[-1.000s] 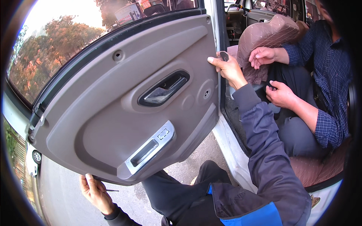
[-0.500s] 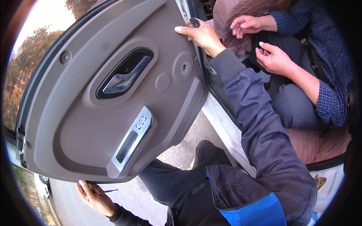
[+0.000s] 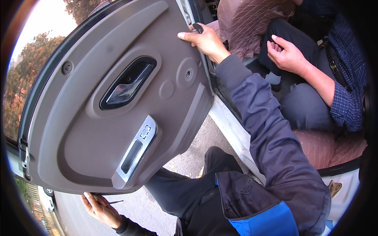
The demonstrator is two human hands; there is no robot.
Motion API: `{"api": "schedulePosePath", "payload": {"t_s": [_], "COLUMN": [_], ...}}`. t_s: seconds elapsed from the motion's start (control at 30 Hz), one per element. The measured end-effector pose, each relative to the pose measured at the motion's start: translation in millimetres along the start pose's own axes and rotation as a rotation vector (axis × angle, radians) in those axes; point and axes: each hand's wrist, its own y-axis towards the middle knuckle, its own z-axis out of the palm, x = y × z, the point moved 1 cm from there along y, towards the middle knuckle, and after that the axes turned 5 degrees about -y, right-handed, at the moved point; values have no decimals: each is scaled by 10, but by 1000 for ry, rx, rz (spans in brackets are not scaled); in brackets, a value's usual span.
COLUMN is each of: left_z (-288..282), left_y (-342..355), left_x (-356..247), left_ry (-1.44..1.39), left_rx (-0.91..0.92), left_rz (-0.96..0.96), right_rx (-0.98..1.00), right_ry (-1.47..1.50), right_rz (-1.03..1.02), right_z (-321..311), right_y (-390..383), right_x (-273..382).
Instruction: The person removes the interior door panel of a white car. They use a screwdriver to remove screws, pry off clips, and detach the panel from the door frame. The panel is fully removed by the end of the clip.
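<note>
A grey-brown car door trim panel (image 3: 90, 147) hangs in front of me, with a chrome inner handle (image 3: 128, 84) and a silver pull insert (image 3: 138, 147). My right hand (image 3: 210, 43) grips its edge beside the door opening, thumb flat on the face and the other fingers partly hidden. A small black rounded piece (image 3: 198, 28) sticks up at those fingers; its kind is unclear. Under the panel's bottom edge, my left hand (image 3: 100, 210) is closed, thumb up against that edge. From its fingers a thin dark rod (image 3: 116, 202) points to the right; any handle is hidden.
Another person sits inside the car at the right; their hand (image 3: 289, 57) hovers above their lap. Pinkish quilted seat covers (image 3: 252, 23) surround them. A white door sill (image 3: 236, 137) runs between us. Grey pavement (image 3: 157, 204) lies below, and a parked white car (image 3: 46, 198) stands far left.
The door panel and my right hand have shifted slightly left in view. My left hand stays at the bottom edge. One of the other person's hands has moved up out of sight.
</note>
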Motion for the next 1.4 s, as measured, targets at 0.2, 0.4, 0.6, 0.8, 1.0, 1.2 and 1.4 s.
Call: {"api": "schedulePosePath", "payload": {"t_s": [0.2,0.4,0.6,0.8,1.0,1.2,1.4], "left_z": [-4,-4,-40,-122,-63,-139,-271], "left_y": [-29,-33,-113,-112,-89,-94,93], "left_x": [7,-143,-94,232,19,-166,-714], "left_ry": [-8,263,282,-194,-310,-239,-56], "left_rx": [-49,-113,-27,-12,29,95,148], "left_rz": [-21,-162,-234,-126,-108,-118,-6], "right_rx": [1,-33,-6,-48,-26,11,88], "right_ry": [-10,-26,-11,-127,-107,-66,-75], "right_rz": [-83,-81,-24,-103,64,123,215], "right_z": [-12,-11,-29,-9,-79,-86,-129], "right_y": [46,62,-19,-140,-140,-119,-20], "right_x": [-57,70,117,160,297,258,369]}}
